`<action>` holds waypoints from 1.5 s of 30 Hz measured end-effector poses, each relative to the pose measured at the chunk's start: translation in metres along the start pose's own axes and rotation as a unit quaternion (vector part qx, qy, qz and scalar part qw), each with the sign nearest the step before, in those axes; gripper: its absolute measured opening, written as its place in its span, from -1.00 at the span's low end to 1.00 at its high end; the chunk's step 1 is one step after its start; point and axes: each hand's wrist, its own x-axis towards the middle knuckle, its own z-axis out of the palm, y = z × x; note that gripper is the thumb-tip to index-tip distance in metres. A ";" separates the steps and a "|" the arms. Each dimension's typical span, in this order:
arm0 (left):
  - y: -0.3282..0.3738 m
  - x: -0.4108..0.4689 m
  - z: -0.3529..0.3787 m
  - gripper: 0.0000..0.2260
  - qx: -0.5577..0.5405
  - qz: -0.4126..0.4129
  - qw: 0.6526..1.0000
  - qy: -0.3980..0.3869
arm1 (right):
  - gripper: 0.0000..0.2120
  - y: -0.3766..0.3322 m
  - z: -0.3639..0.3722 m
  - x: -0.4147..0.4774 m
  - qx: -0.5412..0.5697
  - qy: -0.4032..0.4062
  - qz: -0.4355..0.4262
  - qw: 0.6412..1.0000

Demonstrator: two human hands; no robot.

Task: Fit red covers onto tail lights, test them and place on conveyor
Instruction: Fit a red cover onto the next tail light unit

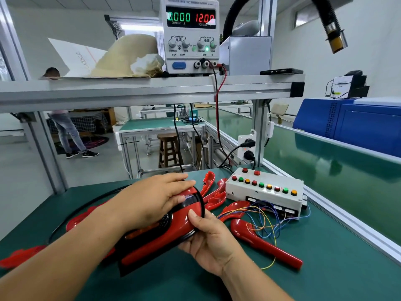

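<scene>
I have the tail light (156, 244) on the green bench (325, 268), just to the left of the white button box (264, 190) and nearer to me than it. My left hand (152, 198) lies across the top with the fingers nearly straight, pressing down on the red cover (184, 216) rather than gripping it. I judge that this is to seat the cover along its length. My right hand (208, 242) cups the end that faces the button box. The thumb sits on the red surface and the fingers curl underneath, so the light is braced from below while I push from above. A black seal (202, 205) rings that end, and I cannot tell whether it is fully bedded.

The fitting looks close to done but not tested. The power supply (191, 35), on the shelf high above the button box, reads zero current.

Loose covers (260, 242) lie in front of the button box and to its left, touching one another. Coloured wires (267, 222) spill from its front face over them. I expect these to snag when I reach for a lead. The conveyor (325, 170) runs to the right of the button box, past the bench's aluminium edge, so the box and its wires lie between my hands and the belt.
</scene>
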 end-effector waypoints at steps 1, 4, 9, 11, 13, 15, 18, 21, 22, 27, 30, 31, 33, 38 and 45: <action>0.002 0.000 0.000 -0.59 0.007 -0.003 1.000 0.006 | -0.46 -0.001 0.000 0.000 0.002 -0.001 0.007 1.000; 0.008 -0.003 0.000 -0.61 0.009 -0.018 1.000 0.024 | -0.42 -0.003 0.000 0.001 0.018 -0.010 0.035 0.999; 0.032 -0.007 0.012 -0.54 0.016 -0.004 0.999 0.043 | -0.48 -0.001 0.001 0.004 0.061 0.009 0.024 0.998; 0.034 -0.007 0.014 -0.47 0.019 -0.007 0.998 0.052 | -0.48 0.001 0.000 0.005 0.067 0.025 0.010 0.997; 0.033 -0.011 0.010 -0.47 -0.035 -0.003 0.997 0.066 | -0.49 0.002 0.001 0.006 0.072 0.038 0.008 0.997; 0.031 -0.019 0.002 -0.53 -0.117 -0.017 0.987 0.113 | -0.50 0.002 0.003 0.006 0.089 0.035 0.014 0.995; 0.023 -0.040 0.003 -0.57 -0.138 -0.092 0.957 0.236 | -0.46 0.000 0.005 0.005 0.118 0.031 0.025 0.992; 0.014 -0.064 0.019 -0.54 -0.094 -0.183 0.947 0.245 | -0.43 0.001 0.004 0.004 0.123 0.028 0.030 0.992; 0.010 -0.072 0.024 -0.52 -0.100 -0.200 0.943 0.247 | -0.42 0.002 0.004 0.004 0.121 0.029 0.032 0.992; 0.000 -0.086 0.027 -0.70 -0.249 -0.186 0.913 0.264 | -0.42 0.003 0.003 0.005 0.109 0.036 0.015 0.993; -0.004 -0.085 0.032 -0.72 -0.227 -0.176 0.919 0.272 | -0.43 0.006 0.003 0.005 0.087 0.036 0.009 0.996; -0.007 -0.084 0.033 -0.72 -0.223 -0.171 0.919 0.278 | -0.45 0.007 0.003 0.005 0.082 0.037 0.005 0.996; -0.012 -0.085 0.034 -0.73 -0.228 -0.161 0.918 0.282 | -0.48 0.007 0.002 0.006 0.075 0.037 -0.003 0.996; -0.022 -0.091 0.034 -0.75 -0.220 -0.139 0.923 0.284 | -0.46 0.010 0.000 0.010 0.056 0.038 -0.014 0.998; -0.027 -0.087 0.040 -0.74 -0.158 -0.099 0.948 0.259 | -0.40 0.010 -0.001 0.011 0.044 0.043 -0.013 0.998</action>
